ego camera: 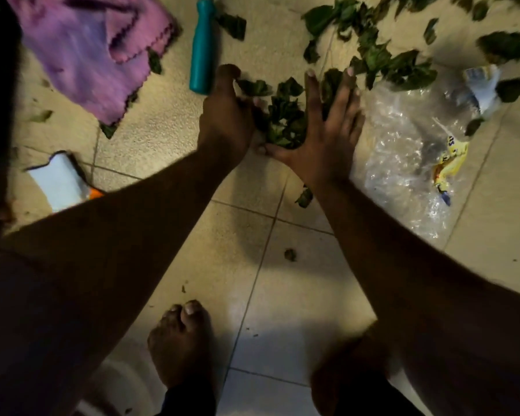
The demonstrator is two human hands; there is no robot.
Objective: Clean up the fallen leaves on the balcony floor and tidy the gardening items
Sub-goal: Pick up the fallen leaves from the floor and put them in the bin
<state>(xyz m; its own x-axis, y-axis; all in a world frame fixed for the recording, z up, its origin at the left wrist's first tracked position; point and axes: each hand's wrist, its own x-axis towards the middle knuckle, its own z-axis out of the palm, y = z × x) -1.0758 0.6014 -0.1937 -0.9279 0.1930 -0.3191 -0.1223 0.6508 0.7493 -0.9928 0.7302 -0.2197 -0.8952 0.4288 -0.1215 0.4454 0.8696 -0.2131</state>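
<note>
A small heap of green fallen leaves (285, 121) lies on the beige tiled floor (282, 295) between my two hands. My left hand (225, 115) cups the heap from the left, fingers curled into the leaves and thumb raised. On the heap's right side my right hand (327, 127) presses against it with straight, spread fingers. More loose leaves (373, 52) are scattered beyond the hands and to the upper right. A teal-handled garden tool (203, 46) lies just left of my left thumb.
A purple cloth (81, 49) lies crumpled at the upper left. To the right of my right hand sits a clear plastic bag (409, 139) holding a yellow wrapper (451, 163). A white and orange item (60, 181) lies at the left. My bare foot (180, 340) stands below.
</note>
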